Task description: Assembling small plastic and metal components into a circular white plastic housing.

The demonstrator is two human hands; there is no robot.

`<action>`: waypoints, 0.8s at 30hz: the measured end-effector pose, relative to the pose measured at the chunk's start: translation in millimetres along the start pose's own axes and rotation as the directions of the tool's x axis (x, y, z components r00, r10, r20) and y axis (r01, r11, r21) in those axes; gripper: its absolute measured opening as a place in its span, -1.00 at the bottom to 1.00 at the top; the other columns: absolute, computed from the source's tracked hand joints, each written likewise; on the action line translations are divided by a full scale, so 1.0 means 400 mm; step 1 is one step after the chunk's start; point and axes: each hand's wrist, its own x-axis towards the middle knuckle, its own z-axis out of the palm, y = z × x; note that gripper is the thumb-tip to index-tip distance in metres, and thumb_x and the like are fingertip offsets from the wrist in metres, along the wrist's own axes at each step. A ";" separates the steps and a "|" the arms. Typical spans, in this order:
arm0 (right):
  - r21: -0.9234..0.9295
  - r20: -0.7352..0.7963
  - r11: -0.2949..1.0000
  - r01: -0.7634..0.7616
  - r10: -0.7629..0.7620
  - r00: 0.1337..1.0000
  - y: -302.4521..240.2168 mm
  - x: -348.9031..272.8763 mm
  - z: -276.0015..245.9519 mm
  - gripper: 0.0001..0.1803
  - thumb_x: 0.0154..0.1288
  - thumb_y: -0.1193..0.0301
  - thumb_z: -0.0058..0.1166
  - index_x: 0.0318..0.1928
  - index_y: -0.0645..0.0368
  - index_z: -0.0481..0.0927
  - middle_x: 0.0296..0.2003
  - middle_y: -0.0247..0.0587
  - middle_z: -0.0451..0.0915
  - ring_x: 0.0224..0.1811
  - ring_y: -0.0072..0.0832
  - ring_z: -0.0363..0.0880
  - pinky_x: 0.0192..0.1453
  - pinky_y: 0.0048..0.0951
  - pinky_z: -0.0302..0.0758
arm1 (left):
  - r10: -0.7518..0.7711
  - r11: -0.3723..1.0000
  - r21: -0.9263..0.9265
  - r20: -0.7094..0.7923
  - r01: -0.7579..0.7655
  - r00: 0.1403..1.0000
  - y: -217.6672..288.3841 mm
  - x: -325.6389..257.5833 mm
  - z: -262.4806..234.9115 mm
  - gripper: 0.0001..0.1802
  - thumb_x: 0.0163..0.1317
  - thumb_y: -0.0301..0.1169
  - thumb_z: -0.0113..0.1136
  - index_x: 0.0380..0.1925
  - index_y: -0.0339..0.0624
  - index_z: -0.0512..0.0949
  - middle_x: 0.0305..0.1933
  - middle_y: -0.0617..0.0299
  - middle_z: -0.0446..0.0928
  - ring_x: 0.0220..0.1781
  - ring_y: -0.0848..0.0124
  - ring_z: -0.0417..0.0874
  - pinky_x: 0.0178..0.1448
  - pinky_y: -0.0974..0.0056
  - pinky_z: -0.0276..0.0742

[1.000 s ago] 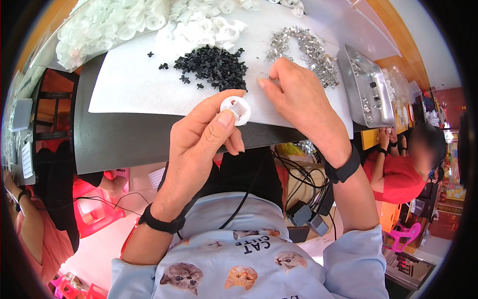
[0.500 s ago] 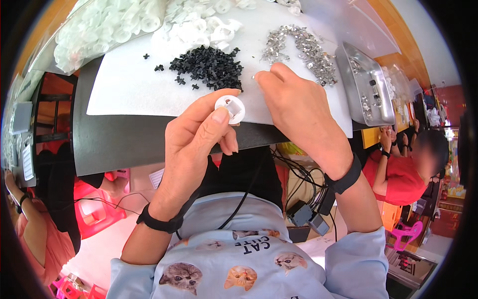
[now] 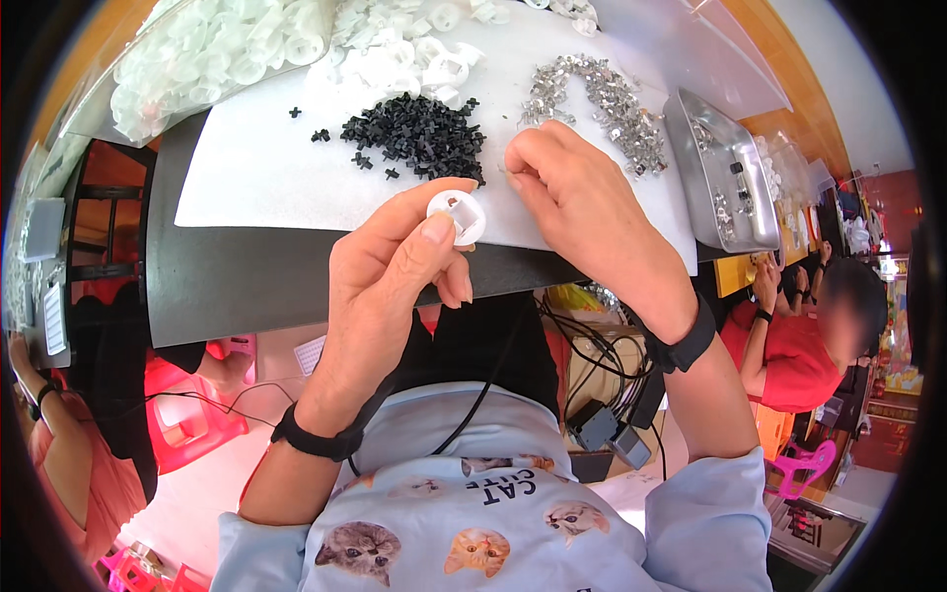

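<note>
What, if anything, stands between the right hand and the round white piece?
Nothing visible stands between the right hand and the round white piece in the left hand; only an open gap over the white sheet shows there. The pile of black parts lies beyond the piece, outside that gap.

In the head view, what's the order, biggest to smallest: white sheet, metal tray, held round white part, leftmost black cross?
1. white sheet
2. metal tray
3. held round white part
4. leftmost black cross
</note>
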 end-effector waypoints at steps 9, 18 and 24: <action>-0.104 0.017 0.994 0.041 -0.040 0.999 0.003 0.008 -0.005 -0.88 0.24 0.46 0.00 -0.36 0.28 0.43 -0.34 -0.02 0.50 -0.28 0.00 0.53 -0.25 -0.10 0.46 | 0.000 1.000 -0.002 -0.009 0.000 1.000 0.002 -0.001 -0.001 -0.58 0.42 -0.31 -0.08 0.11 -0.43 0.40 -0.34 0.18 0.53 -0.50 0.51 0.52 -0.39 0.46 0.42; 0.500 0.006 0.862 -0.083 0.093 0.996 -0.061 -0.040 -0.034 -0.93 0.26 0.53 0.08 -0.33 0.25 0.47 -0.52 -0.43 0.42 -0.54 -0.73 0.30 -0.49 -0.63 0.25 | -0.020 1.000 -0.006 -0.025 0.019 0.999 0.004 -0.003 0.000 -0.59 0.42 -0.24 -0.05 0.01 -0.41 0.48 -0.39 0.21 0.52 -0.56 0.54 0.49 -0.48 0.47 0.38; 0.425 -0.169 0.870 0.250 -0.196 0.966 -0.079 -0.038 -0.007 -0.93 0.16 0.56 0.12 -0.37 0.24 0.48 -0.52 -0.16 0.42 -0.56 -0.26 0.43 -0.47 -0.37 0.37 | -0.048 0.998 -0.046 -0.037 0.047 0.998 0.002 -0.003 -0.002 -0.59 0.41 -0.20 -0.01 -0.02 -0.36 0.53 -0.44 0.23 0.49 -0.62 0.57 0.45 -0.58 0.49 0.30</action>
